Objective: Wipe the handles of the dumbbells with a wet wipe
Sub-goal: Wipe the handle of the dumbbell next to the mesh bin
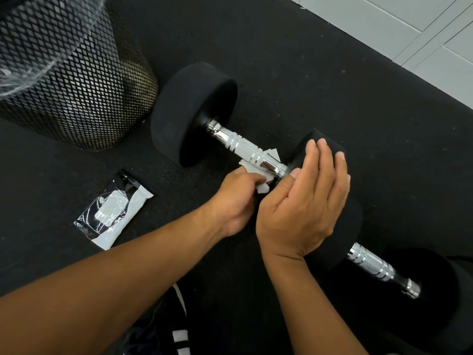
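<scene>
The crumpled white wet wipe (258, 175) sits largely hidden under the knurled chrome handle (247, 148) of the black round-headed dumbbell (192, 111) on the dark rubber floor (332, 85); a second black dumbbell (378, 267) is partly cut off. The left hand (235, 198) pinches the wipe with curled fingers; the right hand (304, 201) rests straight, close-set fingers on the near weight head.

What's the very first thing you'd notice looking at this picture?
Two hands in the middle: the left hand pinches a white wet wipe under the shiny chrome handle of a black round-ended dumbbell on the dark rubber floor, while the right hand rests open on its near end. A second black dumbbell lies at lower right. A black mesh bin stands upper left, a torn wipe packet below it.
</scene>
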Demonstrator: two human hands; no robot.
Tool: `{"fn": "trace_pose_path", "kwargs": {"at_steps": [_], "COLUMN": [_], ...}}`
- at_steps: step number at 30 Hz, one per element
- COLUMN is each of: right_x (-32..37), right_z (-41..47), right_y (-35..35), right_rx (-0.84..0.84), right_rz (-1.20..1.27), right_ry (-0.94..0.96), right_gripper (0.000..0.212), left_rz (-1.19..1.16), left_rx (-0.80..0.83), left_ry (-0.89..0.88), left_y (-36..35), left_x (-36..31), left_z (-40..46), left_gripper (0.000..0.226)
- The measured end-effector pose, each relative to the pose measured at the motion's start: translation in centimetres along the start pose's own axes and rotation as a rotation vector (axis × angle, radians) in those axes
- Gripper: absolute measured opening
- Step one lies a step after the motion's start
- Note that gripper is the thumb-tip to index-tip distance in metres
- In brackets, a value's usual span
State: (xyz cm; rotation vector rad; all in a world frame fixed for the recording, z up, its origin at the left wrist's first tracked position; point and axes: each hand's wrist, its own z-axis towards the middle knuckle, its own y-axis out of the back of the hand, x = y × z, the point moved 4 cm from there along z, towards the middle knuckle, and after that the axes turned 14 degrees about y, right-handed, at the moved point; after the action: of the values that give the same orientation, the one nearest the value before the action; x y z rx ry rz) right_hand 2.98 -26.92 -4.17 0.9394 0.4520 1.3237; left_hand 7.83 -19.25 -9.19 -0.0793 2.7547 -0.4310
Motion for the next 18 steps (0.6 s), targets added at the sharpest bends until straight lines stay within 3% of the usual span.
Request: {"fn": "trace_pose_path", "kwargs": {"at_steps": [6,10,12,15,18], "right_x": [0.1,0.0,-0.1,-0.4,0.7], "right_z": [0.0,0.2,0.3,0.3,0.2], "right_y": [0.1,0.1,0.1,0.4,1.6], "right_rx": [0.009,0.015,0.024,0.075,0.12], "right_rz": [0.02,0.044,0.065,0.132,0.306], "right_ry": [0.001,-0.007,-0.017,-0.035,0.052], "right_gripper": [0.045,0.044,0.043,0.043,0.043], "left_rz": [0.027,-0.007,0.095,0.245,0.256], "left_rx": [-0.017,0.058,0.024,-0.08,-0.066], "left_ry": [-0.052,-0.077,-0.169,-0.311,-0.373], "left_y": [0.7,2.2,2.9,3.9,3.8], "left_x": [0.5,-0.1,-0.8,-1.9,-2.6], "left_z": [-1.6,-3.0,-3.9,-4.8,-5.4], "left_gripper": [0.029,0.034,0.036,0.029,0.018]}}
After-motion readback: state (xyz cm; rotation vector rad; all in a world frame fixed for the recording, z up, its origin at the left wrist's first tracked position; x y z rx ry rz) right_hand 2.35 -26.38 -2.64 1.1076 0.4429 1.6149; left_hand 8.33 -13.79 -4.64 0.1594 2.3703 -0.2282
